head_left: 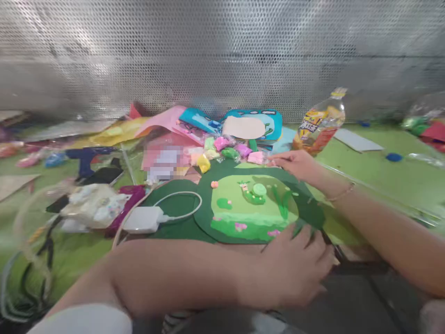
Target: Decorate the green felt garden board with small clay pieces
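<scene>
My left hand (290, 266) reaches across the near edge of the dark green board (205, 215), its fingers spread over the lower right rim and slightly blurred. On the board is a light green picture (236, 195) with a raised clay snail-like figure (255, 195), grass blades and pink flowers. Beyond the board, my right hand (301, 164) stretches its fingers toward a small packet of pink clay (256, 157). The fingertips are at the packet's right end; whether they touch it I cannot tell. Several other clay packets (229, 153) lie beside it in mixed colours.
A drink bottle (321, 123) stands tilted behind my right hand. To the left lie a white charger (143, 219) with its cable, a blue glue gun (86, 160) and a bag of white material (95, 204). Coloured sheets (163, 120) lie against the perforated metal wall (208, 51).
</scene>
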A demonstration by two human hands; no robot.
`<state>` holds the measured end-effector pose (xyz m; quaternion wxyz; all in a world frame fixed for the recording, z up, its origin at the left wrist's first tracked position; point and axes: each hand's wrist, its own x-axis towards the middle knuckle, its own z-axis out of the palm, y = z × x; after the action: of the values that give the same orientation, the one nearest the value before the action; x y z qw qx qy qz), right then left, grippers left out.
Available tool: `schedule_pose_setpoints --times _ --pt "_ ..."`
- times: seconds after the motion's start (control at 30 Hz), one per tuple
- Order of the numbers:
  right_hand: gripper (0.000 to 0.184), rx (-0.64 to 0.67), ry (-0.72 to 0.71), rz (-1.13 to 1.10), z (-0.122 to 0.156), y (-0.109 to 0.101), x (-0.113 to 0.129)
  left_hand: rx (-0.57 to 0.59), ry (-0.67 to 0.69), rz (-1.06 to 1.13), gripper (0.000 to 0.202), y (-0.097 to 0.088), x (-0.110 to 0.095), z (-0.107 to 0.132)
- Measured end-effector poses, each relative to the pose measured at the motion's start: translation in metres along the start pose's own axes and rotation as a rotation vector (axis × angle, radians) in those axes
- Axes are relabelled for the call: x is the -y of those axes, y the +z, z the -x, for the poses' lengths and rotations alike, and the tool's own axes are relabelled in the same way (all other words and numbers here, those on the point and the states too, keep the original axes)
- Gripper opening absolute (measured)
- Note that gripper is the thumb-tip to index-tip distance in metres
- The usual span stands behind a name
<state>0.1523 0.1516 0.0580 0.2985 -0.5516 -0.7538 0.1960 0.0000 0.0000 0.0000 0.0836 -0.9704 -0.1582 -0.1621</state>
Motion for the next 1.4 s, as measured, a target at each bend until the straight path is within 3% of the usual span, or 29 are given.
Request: schedule_pose_setpoints --times 0.2,0.53,0.7,1.07,1.23,1.33,1.4 --pt "0.033 0.093 -0.05 0.082 0.007 0.005 0.005 0.017 0.003 -0.035 0.063 -0.004 -0.001 0.001" --pt "0.026 0.017 -0.006 0.019 0.007 0.003 0.011 0.022 0.005 -0.06 0.062 -0.006 -0.003 0.002" --pt "0.028 -0.019 0.04 0.004 0.007 0.002 0.011 0.018 -0.002 -0.072 0.062 -0.006 -0.003 0.002" --pt "0.031 0.072 -0.078 0.052 0.004 0.004 0.005 0.027 -0.001 -0.066 0.063 -0.007 -0.003 0.001" --pt "0.038 0.012 0.01 0.113 0.008 0.001 0.009 0.042 -0.005 -0.062 0.063 -0.008 -0.003 0.001" --pt "0.045 0.053 0.026 0.077 0.008 -0.001 0.009 0.048 -0.004 -0.06 0.063 -0.008 -0.003 0.001" --pt "0.039 0.091 0.011 0.072 0.008 -0.002 0.008 0.05 -0.002 -0.055 0.063 -0.007 -0.002 0.001"
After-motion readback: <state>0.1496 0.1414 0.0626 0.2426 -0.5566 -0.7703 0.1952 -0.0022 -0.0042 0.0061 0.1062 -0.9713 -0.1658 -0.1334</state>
